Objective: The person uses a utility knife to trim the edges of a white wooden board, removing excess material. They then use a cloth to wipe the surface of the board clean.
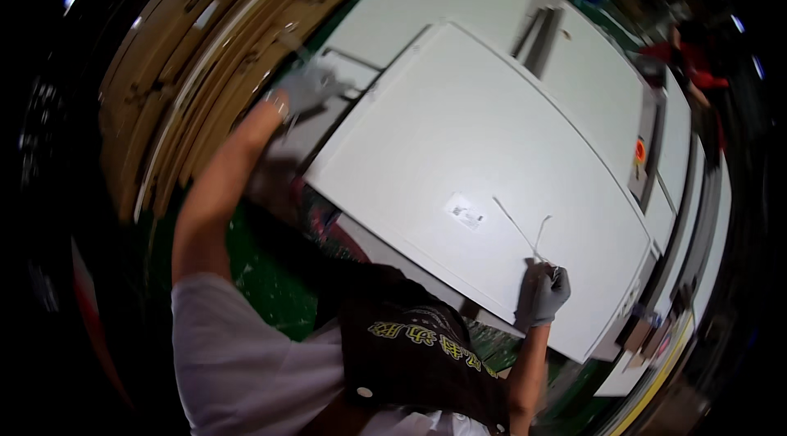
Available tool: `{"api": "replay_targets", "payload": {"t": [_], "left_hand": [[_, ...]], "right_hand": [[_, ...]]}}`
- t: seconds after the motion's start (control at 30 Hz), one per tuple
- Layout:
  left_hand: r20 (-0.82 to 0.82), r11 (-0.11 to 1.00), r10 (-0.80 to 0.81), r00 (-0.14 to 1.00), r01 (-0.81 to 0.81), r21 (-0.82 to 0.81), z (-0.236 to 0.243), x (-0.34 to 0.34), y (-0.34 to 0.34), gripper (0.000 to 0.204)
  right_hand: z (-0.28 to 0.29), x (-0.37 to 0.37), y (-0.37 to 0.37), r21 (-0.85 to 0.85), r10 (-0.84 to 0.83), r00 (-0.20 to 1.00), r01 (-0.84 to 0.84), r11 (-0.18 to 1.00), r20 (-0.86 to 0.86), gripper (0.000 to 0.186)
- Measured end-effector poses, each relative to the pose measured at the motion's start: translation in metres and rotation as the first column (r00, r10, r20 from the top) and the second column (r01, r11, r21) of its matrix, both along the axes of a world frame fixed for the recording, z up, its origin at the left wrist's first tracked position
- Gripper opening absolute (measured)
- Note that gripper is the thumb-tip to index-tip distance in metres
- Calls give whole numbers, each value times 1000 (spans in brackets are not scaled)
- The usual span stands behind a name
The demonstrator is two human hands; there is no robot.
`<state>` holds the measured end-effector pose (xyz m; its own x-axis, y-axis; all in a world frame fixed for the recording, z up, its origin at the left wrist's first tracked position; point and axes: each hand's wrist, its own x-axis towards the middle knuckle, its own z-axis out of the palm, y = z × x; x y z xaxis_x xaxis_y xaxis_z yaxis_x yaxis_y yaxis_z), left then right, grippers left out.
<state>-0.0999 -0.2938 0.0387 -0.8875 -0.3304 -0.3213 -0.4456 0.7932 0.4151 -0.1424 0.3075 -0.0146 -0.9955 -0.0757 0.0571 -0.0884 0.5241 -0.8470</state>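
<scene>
White panel [484, 157] under both gloved hands, right hand [543, 295] gripping thin wire [518, 229], left hand [305, 90] clutching far corner.

I've got one view only: head-worn fisheye, looking steeply down over the chest at a white panel [492, 157], fairly close. Its straight edges bow toward the rim.

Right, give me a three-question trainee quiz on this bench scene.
1. True or false: both hands wear grey gloves.
2. Which hand grips the thin pale strap on the large white flat panel: A left, B right?
3. Fill in: the small white label lies on the ____.

Key: 1 true: left hand, right hand. 2 B, thin pale strap. 3 panel.
</scene>
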Motion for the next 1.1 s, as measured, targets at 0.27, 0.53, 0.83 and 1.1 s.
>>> {"api": "replay_targets", "payload": {"t": [0.27, 0.53, 0.83, 1.1], "left_hand": [[16, 698, 245, 969, -188, 691, -33, 54, 69, 39], [-101, 572, 548, 830, -284, 769, -184, 255, 124, 21], [-191, 668, 503, 843, -238, 705, -95, 239, 248, 35], [291, 367, 223, 930, -357, 859, -63, 227, 293, 27]], "right_hand": [[2, 152, 30, -134, -82, 889, 158, 978, 451, 37], [2, 104, 69, 13, -391, 846, 415, 910, 363, 48], [38, 32, 41, -51, -306, 938, 317, 947, 160, 17], [122, 134, 8, -743, -84, 970, 229, 629, 228, 14]]}}
